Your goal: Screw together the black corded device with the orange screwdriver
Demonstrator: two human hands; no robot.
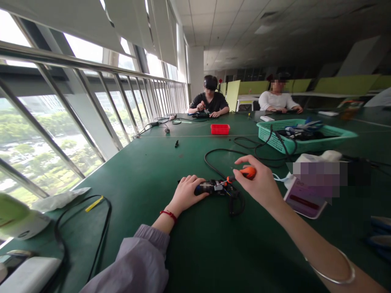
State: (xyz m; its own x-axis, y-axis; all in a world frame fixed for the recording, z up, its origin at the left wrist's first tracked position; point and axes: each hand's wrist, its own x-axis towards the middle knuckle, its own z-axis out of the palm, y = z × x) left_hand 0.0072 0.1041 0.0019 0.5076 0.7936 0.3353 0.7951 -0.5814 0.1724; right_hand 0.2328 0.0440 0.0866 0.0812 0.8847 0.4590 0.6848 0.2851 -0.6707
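My left hand (190, 191) is wrapped over the left end of a black corded device (218, 188), which looks like an opened power tool with inner parts exposed. The device lies on the green table (146, 171), and a loop of it or of its cable hangs toward me. In my right hand (259, 179) is a screwdriver (249, 173) with an orange and black handle. Its shaft slants down to the left, and the tip is at the device's exposed middle. The right index finger is raised off the handle.
A red tray (220, 129) and a small black part (176, 143) lie farther off. At right are a teal basket (275, 142) and a phone (305, 199). A cable with a yellow tag (94, 203) lies left. Two people (210, 101) sit across the table.
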